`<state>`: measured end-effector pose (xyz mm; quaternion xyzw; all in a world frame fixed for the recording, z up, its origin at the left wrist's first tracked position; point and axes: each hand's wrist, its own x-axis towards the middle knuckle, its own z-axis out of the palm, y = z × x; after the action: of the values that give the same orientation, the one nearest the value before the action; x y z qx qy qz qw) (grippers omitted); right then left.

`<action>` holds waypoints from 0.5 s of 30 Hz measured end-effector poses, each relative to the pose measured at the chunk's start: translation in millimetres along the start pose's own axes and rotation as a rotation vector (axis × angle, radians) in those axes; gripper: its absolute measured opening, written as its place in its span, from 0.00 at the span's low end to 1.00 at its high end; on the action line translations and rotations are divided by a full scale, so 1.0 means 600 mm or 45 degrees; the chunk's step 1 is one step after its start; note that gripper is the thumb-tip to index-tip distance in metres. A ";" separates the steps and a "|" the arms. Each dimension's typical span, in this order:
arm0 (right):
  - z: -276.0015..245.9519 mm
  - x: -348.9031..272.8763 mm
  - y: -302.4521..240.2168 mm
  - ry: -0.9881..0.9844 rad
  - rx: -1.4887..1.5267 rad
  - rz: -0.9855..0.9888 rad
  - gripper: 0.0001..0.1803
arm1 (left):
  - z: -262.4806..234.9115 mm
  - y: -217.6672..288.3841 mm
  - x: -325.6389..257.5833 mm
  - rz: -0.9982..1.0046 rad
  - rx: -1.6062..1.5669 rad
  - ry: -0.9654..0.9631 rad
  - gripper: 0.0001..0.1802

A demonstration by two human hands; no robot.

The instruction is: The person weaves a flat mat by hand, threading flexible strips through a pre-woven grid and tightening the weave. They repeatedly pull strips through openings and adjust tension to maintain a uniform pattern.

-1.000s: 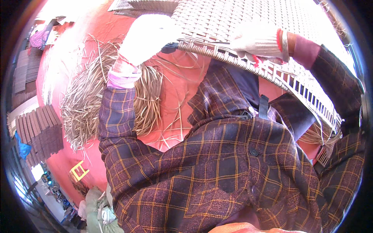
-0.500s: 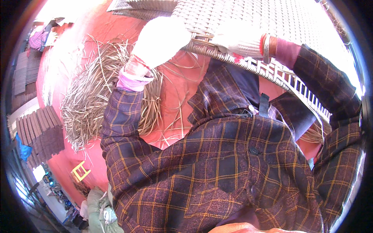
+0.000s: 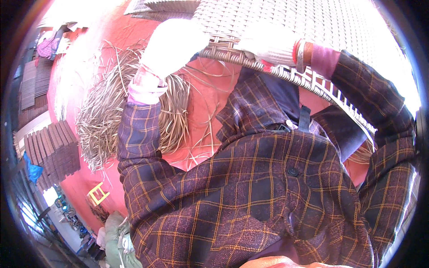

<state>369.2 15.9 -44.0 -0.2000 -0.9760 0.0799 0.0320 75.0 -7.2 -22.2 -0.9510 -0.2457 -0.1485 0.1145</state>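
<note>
Under both hands' grip, woven mat [image 3: 313, 27] rim

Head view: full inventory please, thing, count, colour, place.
woven panel: one, pale grey-white, top centre to right, its braided edge under both hands
loose straw strips: one heap, tan, on the red floor left of centre
red floor: one, red, under the heap and the panel
stacked slat mats: one stack, dark reddish brown, left edge
small frame: one, yellow, lower left on the floor
blue thing: one, blue, far left, too small to tell
left hand: one, white glove, on the panel's edge
right hand: one, white glove, gripping the braided edge
</note>
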 end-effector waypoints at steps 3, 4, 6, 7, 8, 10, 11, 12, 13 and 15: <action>-0.002 0.006 -0.002 -0.160 0.359 0.267 0.06 | 0.014 0.005 0.014 0.001 -0.076 -0.104 0.13; -0.004 0.004 0.000 -0.168 0.400 0.282 0.06 | 0.021 0.010 0.021 0.002 -0.033 -0.154 0.14; -0.006 -0.004 0.004 -0.035 0.295 0.065 0.08 | 0.032 0.023 0.031 -0.001 0.044 -0.144 0.15; -0.009 -0.012 0.007 -0.032 0.316 0.128 0.10 | 0.036 0.029 0.035 -0.009 0.079 -0.078 0.16; -0.016 -0.030 0.010 -0.017 0.349 0.138 0.13 | 0.041 0.038 0.039 0.021 0.122 0.024 0.16; -0.038 -0.070 0.010 0.261 0.040 -0.057 0.17 | 0.049 0.047 0.054 -0.073 0.044 0.143 0.15; -0.056 -0.095 0.007 0.257 0.122 0.128 0.17 | 0.054 0.052 0.063 -0.101 0.010 0.222 0.15; -0.071 -0.117 0.004 0.260 0.204 0.314 0.17 | 0.058 0.057 0.072 -0.158 -0.013 0.297 0.14; -0.093 -0.151 -0.009 -0.028 0.644 0.973 0.17 | 0.062 0.066 0.082 -0.110 -0.056 0.355 0.15; -0.110 -0.179 -0.037 0.065 1.023 0.972 0.18 | 0.065 0.076 0.098 -0.063 -0.108 0.467 0.16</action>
<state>465.2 -37.1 21.6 -0.5134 -0.7261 0.4468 0.0980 155.6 -9.4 -45.2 -0.9057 -0.2377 -0.3322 0.1136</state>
